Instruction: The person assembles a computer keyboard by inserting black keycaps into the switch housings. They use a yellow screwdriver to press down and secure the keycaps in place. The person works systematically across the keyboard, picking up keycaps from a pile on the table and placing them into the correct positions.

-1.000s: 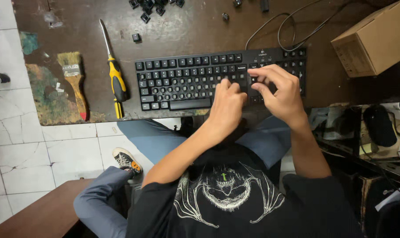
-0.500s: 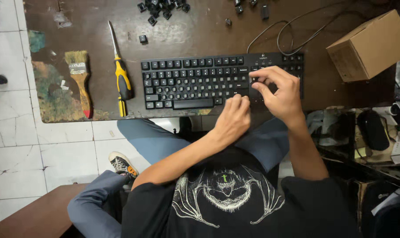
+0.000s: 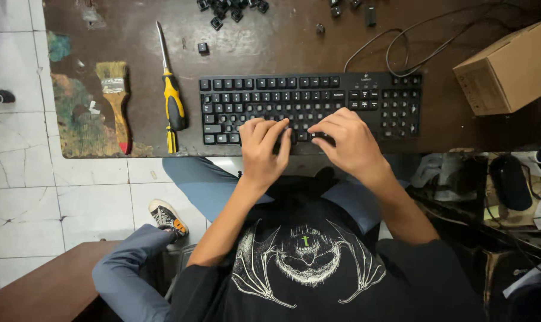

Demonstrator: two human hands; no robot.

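Note:
A black keyboard (image 3: 318, 98) lies on the dark brown table (image 3: 270, 42), its cable looping off at the back right. My left hand (image 3: 261, 149) rests on the bottom row near the middle, fingers bent down onto the keys around the long bar. Just to its right, my right hand (image 3: 349, 140) presses its fingertips on the same row. Neither hand holds anything loose. Both hands cover the keys beneath them.
A yellow-handled screwdriver (image 3: 172, 98) and a paintbrush (image 3: 116, 98) lie left of the keyboard. Several loose black keycaps (image 3: 229, 9) sit at the table's back edge, one (image 3: 203, 48) nearer. A cardboard box (image 3: 509, 68) stands at the right. White floor tiles (image 3: 56, 197) lie below.
Both hands have moved left, from the right part of the keyboard to the middle of its bottom row. The keyboard has stayed where it was.

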